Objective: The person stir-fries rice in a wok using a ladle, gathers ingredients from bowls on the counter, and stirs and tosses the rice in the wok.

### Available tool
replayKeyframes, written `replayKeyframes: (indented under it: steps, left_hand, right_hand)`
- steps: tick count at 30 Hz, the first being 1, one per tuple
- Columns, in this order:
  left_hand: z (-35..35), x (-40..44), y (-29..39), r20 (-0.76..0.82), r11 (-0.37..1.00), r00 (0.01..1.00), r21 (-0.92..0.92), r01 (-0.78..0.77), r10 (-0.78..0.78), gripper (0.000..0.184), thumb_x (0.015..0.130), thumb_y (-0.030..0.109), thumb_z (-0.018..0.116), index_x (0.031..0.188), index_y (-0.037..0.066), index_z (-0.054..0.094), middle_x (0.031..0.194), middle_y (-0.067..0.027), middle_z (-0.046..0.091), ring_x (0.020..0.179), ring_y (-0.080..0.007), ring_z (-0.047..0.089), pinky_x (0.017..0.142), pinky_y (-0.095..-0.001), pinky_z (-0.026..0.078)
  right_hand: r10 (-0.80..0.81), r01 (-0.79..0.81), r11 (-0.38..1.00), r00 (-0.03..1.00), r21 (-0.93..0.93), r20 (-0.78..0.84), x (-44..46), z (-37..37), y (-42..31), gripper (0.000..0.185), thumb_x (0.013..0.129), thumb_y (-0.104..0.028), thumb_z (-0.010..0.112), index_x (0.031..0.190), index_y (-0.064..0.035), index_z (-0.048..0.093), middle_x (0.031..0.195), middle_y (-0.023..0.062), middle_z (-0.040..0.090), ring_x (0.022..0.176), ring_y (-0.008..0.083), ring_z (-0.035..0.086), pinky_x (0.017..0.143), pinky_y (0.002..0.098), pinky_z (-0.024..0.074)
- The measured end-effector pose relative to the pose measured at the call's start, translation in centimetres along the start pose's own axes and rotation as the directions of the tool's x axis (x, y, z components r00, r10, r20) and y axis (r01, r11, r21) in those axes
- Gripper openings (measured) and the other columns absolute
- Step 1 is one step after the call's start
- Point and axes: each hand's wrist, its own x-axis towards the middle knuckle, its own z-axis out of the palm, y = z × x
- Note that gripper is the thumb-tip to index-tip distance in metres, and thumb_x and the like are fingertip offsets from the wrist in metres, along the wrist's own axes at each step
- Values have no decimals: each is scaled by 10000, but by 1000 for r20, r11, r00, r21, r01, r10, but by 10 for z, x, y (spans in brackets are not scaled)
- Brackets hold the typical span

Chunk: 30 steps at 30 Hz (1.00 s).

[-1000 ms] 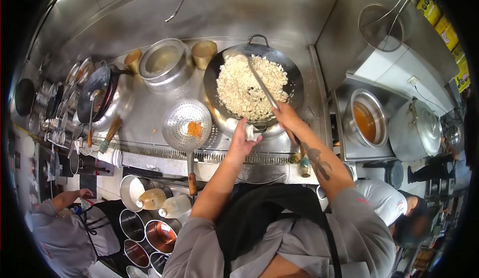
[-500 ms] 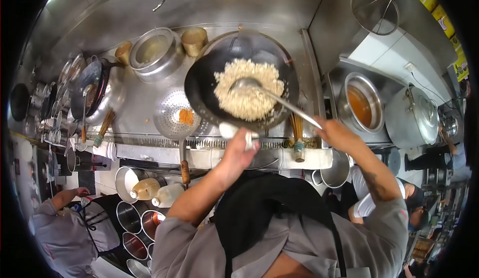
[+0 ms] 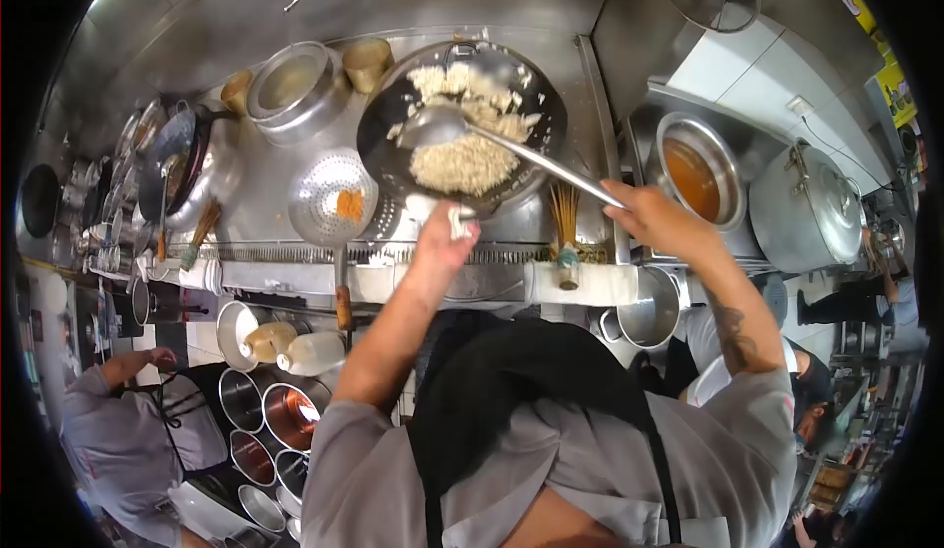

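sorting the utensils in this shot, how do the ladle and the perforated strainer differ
The ladle has a solid bowl; the perforated strainer is full of small holes. The ladle's bowl looks narrower than the perforated strainer's wide one. The ladle is held in the right hand over the wok; the perforated strainer lies unheld, with orange bits in it. Both are long-handled and look metallic.

Visibility limits
Wok (image 3: 385, 150), near rim: partly covered by cloth (image 3: 458, 221) and left hand (image 3: 442, 241). Ladle (image 3: 531, 159), end: hidden by right hand (image 3: 647, 216). Strainer (image 3: 723, 30): cut by top edge.
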Motion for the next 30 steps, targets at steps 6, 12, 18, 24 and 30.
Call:
replayKeyframes:
  steps: [6,12,18,24,30]
  left_hand:
    - [4,19,11,-95,706,882,-642,300,-462,68,891,145,508,895,80,530,732,-62,549,630,-167,530,501,-301,442]
    - [-22,-23,-107,-80,794,932,-552,253,-352,76,865,185,545,908,123,537,738,-36,578,652,-171,574,499,-335,469]
    - [-47,73,-43,-125,839,968,-530,120,-217,75,870,145,512,901,77,519,768,-51,559,630,-152,529,495,-277,440]
    - [-54,125,-49,-169,848,943,-502,168,-287,74,822,114,548,885,84,521,758,-57,552,649,-172,529,479,-318,420]
    - [-58,125,-50,-114,839,957,-517,171,-266,28,823,106,533,828,91,510,722,-57,531,601,-177,524,452,-311,410]
  right_hand:
    - [-243,245,969,969,-31,49,8,7,67,390,911,-199,560,1247,-8,513,849,211,648,729,336,644,672,414,501]
    - [-125,60,945,975,-322,-182,24,46,44,328,895,-167,545,1185,-20,501,752,210,616,705,385,613,632,484,479]
    - [-39,-13,954,985,-300,-166,-10,-1,63,262,905,-177,519,1116,-22,529,798,230,624,773,403,616,680,487,479]
    - [229,-235,971,876,38,-425,128,40,97,278,929,-245,485,1073,-17,550,887,250,636,859,421,616,757,505,476]
    - [272,-210,854,960,476,-63,176,110,30,500,934,-268,533,1365,-43,413,761,148,632,391,150,494,388,326,439]
